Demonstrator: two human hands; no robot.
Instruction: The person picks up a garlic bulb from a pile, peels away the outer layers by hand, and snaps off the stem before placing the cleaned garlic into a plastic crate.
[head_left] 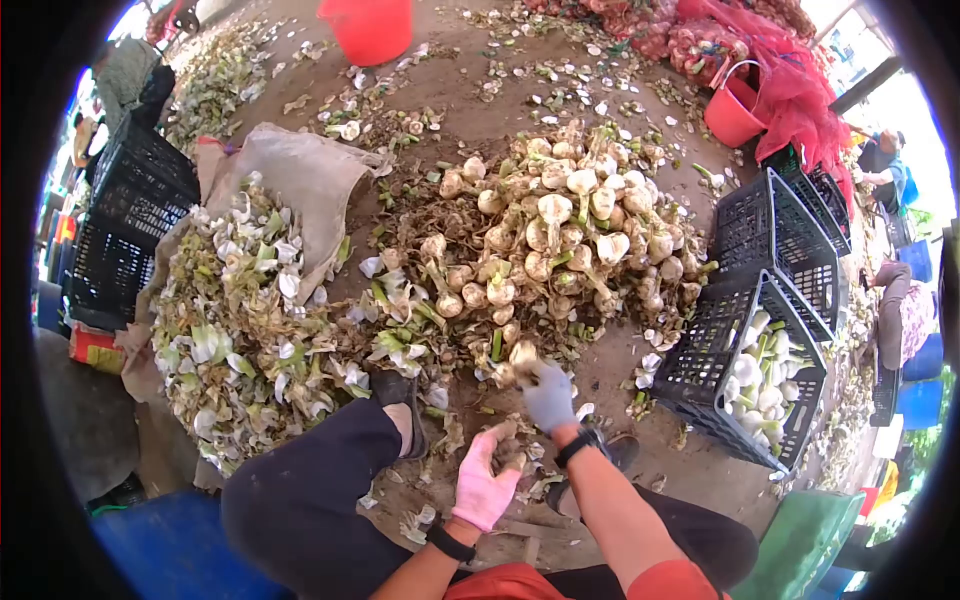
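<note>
My right hand (548, 397), in a grey glove with soiled fingertips, reaches to the near edge of a heap of garlic bulbs (560, 235). Its fingers close on a pale garlic bulb (522, 353), partly blurred. Lower and to the left, my left hand (488, 478) wears a pink glove, its fingers brown with dirt. Thumb and fingers are curved but apart, and I make out nothing between them. The heaped bulbs carry soil, roots and cut stems.
Peeled skins and leaves (250, 330) pile on a cloth sheet (295, 180) to the left. At right, a black crate (690, 350) holds cleaned white garlic (765, 385). Red buckets (368, 30) and red net sacks (790, 90) stand farther back. Another person (882, 160) is at far right.
</note>
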